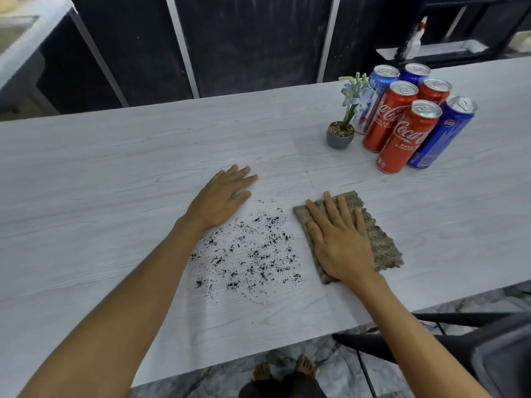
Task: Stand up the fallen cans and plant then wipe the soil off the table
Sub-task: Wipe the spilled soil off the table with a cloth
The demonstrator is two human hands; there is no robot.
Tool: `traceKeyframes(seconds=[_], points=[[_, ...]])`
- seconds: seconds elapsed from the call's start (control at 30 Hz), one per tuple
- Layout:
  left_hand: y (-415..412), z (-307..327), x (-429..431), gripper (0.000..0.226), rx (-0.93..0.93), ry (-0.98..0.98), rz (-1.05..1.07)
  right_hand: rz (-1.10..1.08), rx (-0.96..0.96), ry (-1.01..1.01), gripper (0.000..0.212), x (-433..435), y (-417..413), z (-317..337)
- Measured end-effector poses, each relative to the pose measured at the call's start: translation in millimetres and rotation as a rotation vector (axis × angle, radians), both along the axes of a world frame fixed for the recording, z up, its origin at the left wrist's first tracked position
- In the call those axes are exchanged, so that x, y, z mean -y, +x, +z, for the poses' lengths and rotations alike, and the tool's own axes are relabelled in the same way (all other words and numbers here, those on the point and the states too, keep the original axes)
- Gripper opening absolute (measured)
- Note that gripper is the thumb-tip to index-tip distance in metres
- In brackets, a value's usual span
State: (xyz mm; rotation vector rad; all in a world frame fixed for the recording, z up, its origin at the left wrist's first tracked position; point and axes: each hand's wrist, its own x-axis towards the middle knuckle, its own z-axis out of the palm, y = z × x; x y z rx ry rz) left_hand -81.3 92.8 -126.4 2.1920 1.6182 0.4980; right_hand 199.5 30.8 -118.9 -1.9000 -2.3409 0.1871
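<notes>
Dark soil point(250, 251) is scattered over the pale wood-grain table point(115, 173) between my hands. My right hand point(339, 242) lies flat on a mottled green-brown cloth point(382, 242), just right of the soil. My left hand point(221, 196) rests flat and empty on the table at the soil's upper left. At the back right, several red cans point(405, 139) and blue cans point(439, 133) stand upright in a cluster. A small plant point(340, 135) in a grey pot stands upright to their left.
A dark chair point(459, 343) stands off the table's near edge at lower right. My bare feet point(284, 369) show on the marble floor below. Dark panels with pale frames rise behind the table. A shelf point(431, 50) sits at the far right.
</notes>
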Motion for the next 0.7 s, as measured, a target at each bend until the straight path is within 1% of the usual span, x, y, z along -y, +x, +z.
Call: traceKeyframes(seconds=[0.1, 0.2, 0.33, 0.47, 0.57, 0.7], points=[[-1.2, -1.2, -1.0, 0.045, -0.003, 0.009, 0.001, -0.067, -0.010, -0.016, 0.056, -11.5, -10.3, 1.4], [-0.8, -1.3, -1.1, 0.045, -0.004, 0.010, 0.001, -0.001, -0.032, -0.012, 0.056, 2.3, -26.7, 0.1], [0.0, -1.3, -0.8, 0.045, -0.001, 0.013, 0.003, 0.073, -0.017, -0.029, 0.057, 12.4, -10.7, 1.2], [-0.8, -1.7, -1.3, 0.045, -0.012, 0.017, 0.002, 0.093, 0.040, -0.033, 0.058, 7.8, -3.1, 5.8], [-0.3, -1.8, -1.4, 0.045, -0.004, 0.012, 0.005, 0.096, 0.029, -0.030, 0.060, 13.0, -5.6, 5.2], [-0.3, -1.6, -1.7, 0.045, 0.000, 0.011, 0.002, 0.129, 0.015, -0.039, 0.060, 10.4, 12.0, 3.4]])
